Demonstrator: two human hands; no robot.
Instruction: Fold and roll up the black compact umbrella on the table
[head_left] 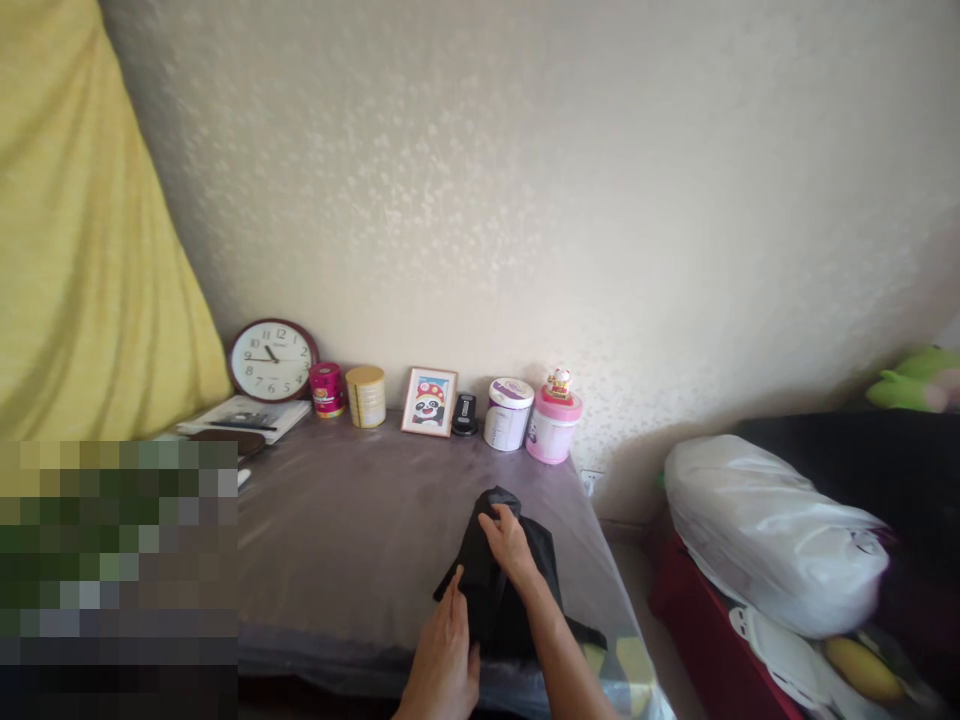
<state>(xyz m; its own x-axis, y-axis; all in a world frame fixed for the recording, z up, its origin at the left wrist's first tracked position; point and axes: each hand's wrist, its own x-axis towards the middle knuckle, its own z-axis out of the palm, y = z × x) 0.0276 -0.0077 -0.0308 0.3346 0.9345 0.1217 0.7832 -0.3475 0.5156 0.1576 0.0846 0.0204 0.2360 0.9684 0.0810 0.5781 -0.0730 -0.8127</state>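
A crumpled black cloth (484, 570) lies on the front right of the table, its folds bunched up and one narrow end reaching right. I cannot make out whether it is a garment or a bag. My right hand (508, 540) is on its upper part, fingers bent and closed on the fabric. At the cloth's lower left edge, my left hand (450, 640) is seen from the side, its fingers pointing away from me and the thumb against the fabric. Part of the cloth is hidden by my right forearm.
Along the wall stand a clock (274, 360), a pink can (326, 390), a yellow-lidded can (366, 397), a panda picture (429, 402), a white tub (509, 418) and a pink tub (553, 432) topped by a figurine (559, 386). A stuffed white plastic bag (772, 530) sits right of the table (345, 540).
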